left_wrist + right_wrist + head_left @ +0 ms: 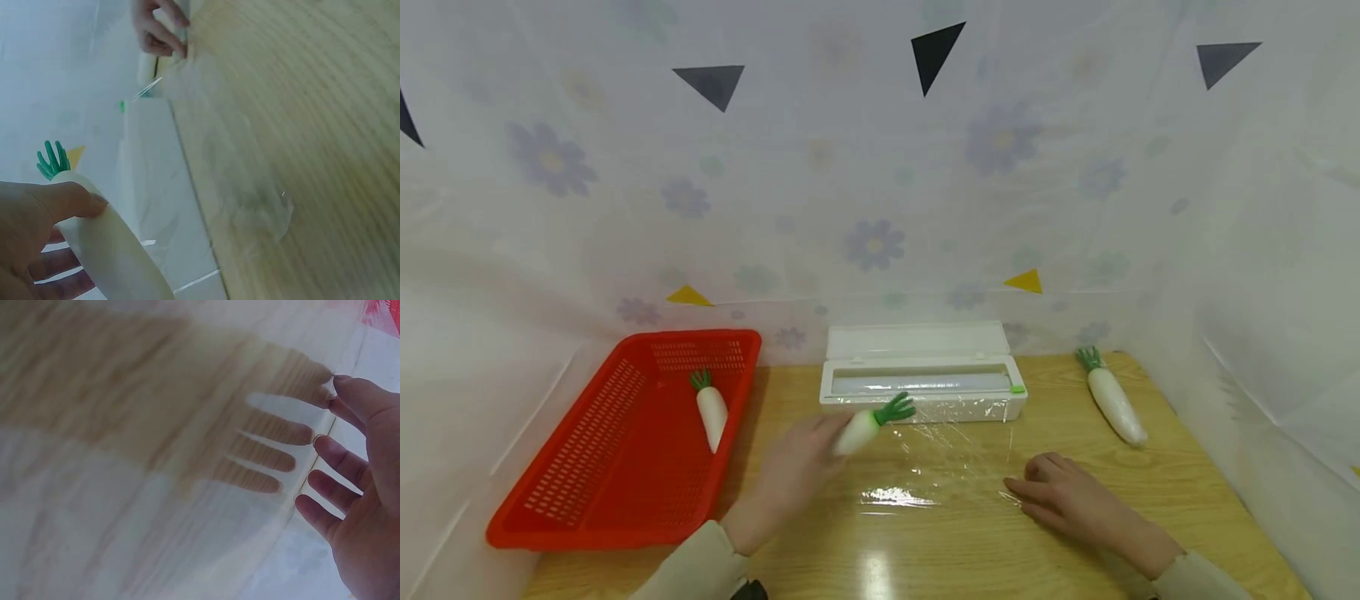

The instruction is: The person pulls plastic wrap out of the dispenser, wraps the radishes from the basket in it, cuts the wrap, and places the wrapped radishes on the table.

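My left hand (793,471), blurred in the head view, grips a white radish (856,433) with a green top, held above the table left of centre. In the left wrist view, the thumb lies across the radish (109,244). Clear cling film (917,479) stretches over the table from a white film dispenser (925,408) with its lid raised. At the film's right edge, my right hand (1075,504) pinches it between thumb and forefinger. The right wrist view shows the other fingers (337,459) apart and slightly bent.
At the left stands a red plastic basket (625,533) with another white radish (711,412) inside. A third radish (1116,404), with a shiny surface, lies at the back right of the wooden table (985,558). Patterned white sheeting (775,217) hangs behind and at both sides.
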### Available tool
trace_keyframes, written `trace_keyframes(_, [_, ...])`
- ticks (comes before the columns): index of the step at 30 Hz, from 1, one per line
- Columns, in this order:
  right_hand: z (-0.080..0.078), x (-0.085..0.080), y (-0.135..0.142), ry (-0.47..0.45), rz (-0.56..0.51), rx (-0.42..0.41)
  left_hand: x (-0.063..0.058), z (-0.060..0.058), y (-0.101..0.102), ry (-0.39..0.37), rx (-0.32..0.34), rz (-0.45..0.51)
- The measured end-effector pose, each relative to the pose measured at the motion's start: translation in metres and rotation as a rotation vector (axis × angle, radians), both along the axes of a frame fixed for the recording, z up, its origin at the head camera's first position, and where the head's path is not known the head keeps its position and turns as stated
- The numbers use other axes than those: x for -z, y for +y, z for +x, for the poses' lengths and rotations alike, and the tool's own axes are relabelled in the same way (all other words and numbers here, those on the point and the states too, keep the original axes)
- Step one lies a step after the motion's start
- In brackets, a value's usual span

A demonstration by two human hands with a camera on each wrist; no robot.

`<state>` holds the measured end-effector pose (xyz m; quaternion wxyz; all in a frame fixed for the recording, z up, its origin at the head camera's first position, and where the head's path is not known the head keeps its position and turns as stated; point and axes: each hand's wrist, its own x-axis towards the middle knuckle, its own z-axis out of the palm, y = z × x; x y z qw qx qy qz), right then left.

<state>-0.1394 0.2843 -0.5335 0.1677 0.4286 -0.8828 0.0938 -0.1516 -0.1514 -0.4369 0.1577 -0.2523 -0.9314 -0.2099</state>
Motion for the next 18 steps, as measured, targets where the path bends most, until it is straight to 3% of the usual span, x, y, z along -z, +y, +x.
trace_keyframes(5, [0.0,-0.002,-0.001,-0.009,0.005,-0.004,0.028,0.001,0.036,-0.044,0.136,-0.082])
trace_keyframes(9, [0.0,-0.002,-0.002,-0.023,0.009,-0.003,0.04,0.0,0.063,-0.063,0.214,-0.194])
trace_keyframes(13, [0.0,-0.001,-0.002,-0.027,0.01,-0.003,0.048,-0.001,0.085,-0.089,0.243,-0.257])
trace_keyframes(18, [0.0,-0.003,-0.002,-0.034,-0.006,0.008,0.058,-0.004,0.103,-0.088,0.246,-0.261])
